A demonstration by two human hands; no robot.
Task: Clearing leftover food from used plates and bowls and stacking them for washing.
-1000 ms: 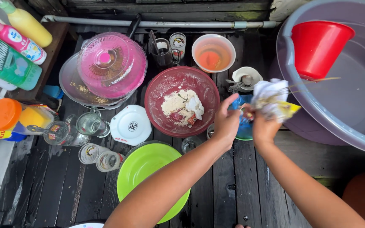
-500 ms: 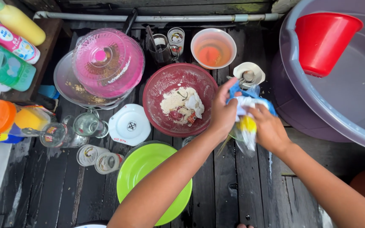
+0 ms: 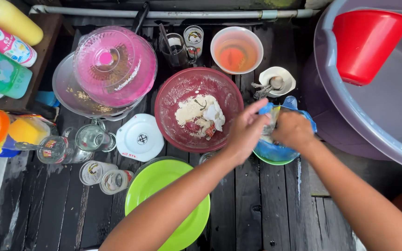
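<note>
Hands meet over a blue bag that sits in a small green bowl on the dark plank floor. Left hand grips the bag's left edge, fingers curled on the plastic. Right hand presses down into the bag's mouth, closed on crumpled white and yellow scraps; how firmly it grips cannot be told. The two hands are close together, almost touching.

Just left of the bag stands a red bowl with pale food remains. Behind the bag lies a white dish holding cutlery. A green plate rests near the left forearm. A grey basin with a red pail inside it stands to the right. A pink cover and several glasses occupy the left side.
</note>
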